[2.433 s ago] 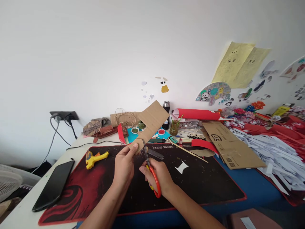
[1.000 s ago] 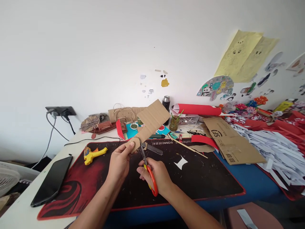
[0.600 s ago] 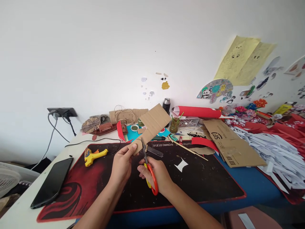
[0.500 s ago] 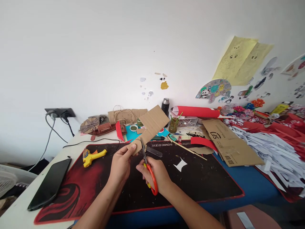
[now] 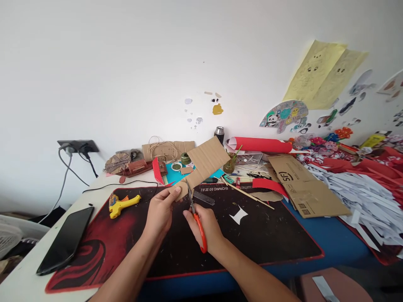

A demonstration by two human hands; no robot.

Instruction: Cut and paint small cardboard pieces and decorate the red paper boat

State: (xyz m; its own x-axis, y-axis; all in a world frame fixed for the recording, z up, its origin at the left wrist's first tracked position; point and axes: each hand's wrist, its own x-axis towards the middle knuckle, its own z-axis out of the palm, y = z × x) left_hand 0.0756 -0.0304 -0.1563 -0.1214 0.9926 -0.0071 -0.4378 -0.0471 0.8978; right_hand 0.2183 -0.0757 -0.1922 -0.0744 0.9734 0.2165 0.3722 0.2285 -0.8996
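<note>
the left hand (image 5: 160, 212) is pinched, thumb over fingers, on the narrow end of a flat brown corrugated cardboard piece (image 5: 209, 161). the piece is held up above the far part of a black-and-red rectangular mat (image 5: 267, 239), its broad end pointing up and to the right. the right hand (image 5: 207, 226) is closed around the handles of metal-bladed scissors with an orange-red grip (image 5: 199, 225); their blades meet the cardboard just beside the left thumb, though how wide they stand is too small to tell. on the mat lie a yellow glue gun (image 5: 124, 205) to the left, a white paper scrap with curved-in sides (image 5: 239, 215) to the right, and a dark, see-through ruler (image 5: 204, 198) behind the scissors. a flat black phone (image 5: 66, 241) rests on the white surface (image 5: 22, 281), left of the mat, and a roll of red paper (image 5: 260, 144) lies by the wall
</note>
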